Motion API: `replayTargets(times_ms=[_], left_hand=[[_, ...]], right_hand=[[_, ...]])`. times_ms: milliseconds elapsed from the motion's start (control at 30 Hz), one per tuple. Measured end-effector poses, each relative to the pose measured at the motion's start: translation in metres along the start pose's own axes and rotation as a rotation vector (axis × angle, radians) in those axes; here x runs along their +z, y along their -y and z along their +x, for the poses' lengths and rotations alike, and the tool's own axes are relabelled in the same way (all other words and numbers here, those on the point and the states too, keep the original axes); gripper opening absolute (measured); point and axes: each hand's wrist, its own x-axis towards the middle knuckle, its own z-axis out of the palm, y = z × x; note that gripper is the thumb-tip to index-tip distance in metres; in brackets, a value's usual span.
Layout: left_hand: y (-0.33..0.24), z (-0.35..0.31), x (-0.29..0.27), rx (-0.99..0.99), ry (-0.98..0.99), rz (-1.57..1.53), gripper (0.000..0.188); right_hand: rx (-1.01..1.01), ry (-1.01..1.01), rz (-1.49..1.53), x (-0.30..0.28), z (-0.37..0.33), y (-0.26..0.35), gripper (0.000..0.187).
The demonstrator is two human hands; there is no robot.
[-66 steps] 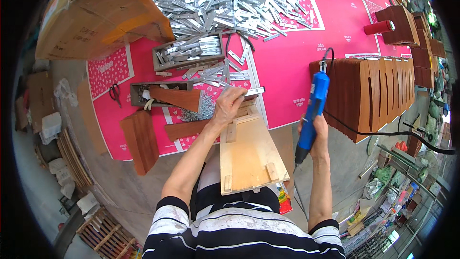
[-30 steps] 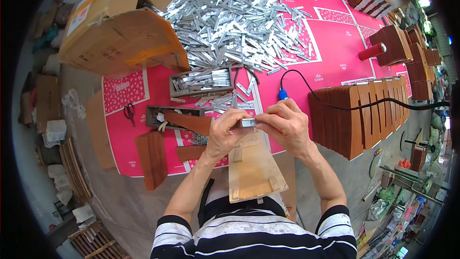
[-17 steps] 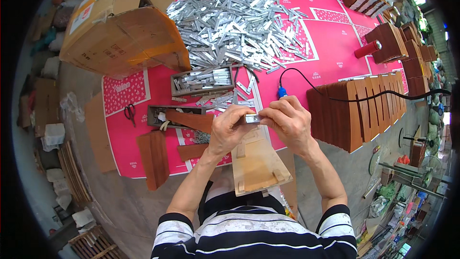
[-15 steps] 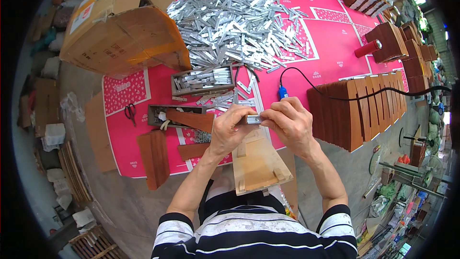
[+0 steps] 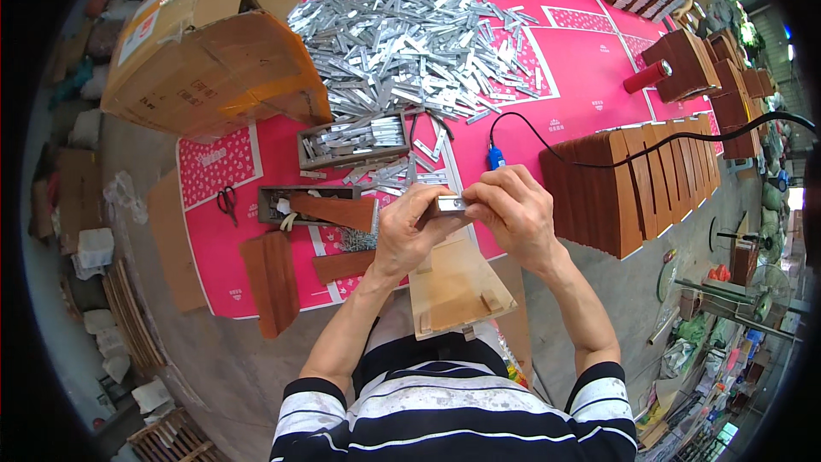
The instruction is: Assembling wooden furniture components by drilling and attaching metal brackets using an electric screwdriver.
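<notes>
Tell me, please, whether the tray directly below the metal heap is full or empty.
The tray is not empty: metal strips fill most of it.

At a pink-covered table (image 5: 581,64), the left hand (image 5: 404,233) is holding a brown piece (image 5: 432,209) while the right hand (image 5: 520,212) is pinching at a small silver piece (image 5: 451,203) on its end. A blue tool (image 5: 495,158), mostly hidden behind the right hand, is trailing a looping black cable (image 5: 676,139). A pale wooden board (image 5: 457,282) is jutting out below the hands. Silver strips (image 5: 402,47) are lying heaped beside a cardboard box (image 5: 214,73), and brown panels (image 5: 586,197) are standing in a row at right.
</notes>
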Motion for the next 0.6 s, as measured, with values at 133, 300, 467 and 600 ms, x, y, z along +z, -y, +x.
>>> replayTargets(times_ms=[133, 300, 467, 600], left_hand=[[0.003, -0.003, 0.004, -0.059, -0.020, -0.041, 0.031], [0.012, -0.011, 0.012, -0.031, -0.108, -0.200, 0.040], [0.014, -0.012, 0.007, 0.059, 0.004, -0.204, 0.036], [0.011, -0.010, 0.005, 0.039, 0.018, -0.199, 0.033]], right_hand=[[0.022, 0.008, 0.071, -0.005, -0.004, 0.000, 0.021], [0.084, 0.040, 0.150, -0.009, -0.006, -0.001, 0.024], [0.155, 0.101, 0.253, -0.017, -0.008, 0.001, 0.026], [0.362, 0.106, 0.435, -0.024, -0.014, -0.001, 0.027]])
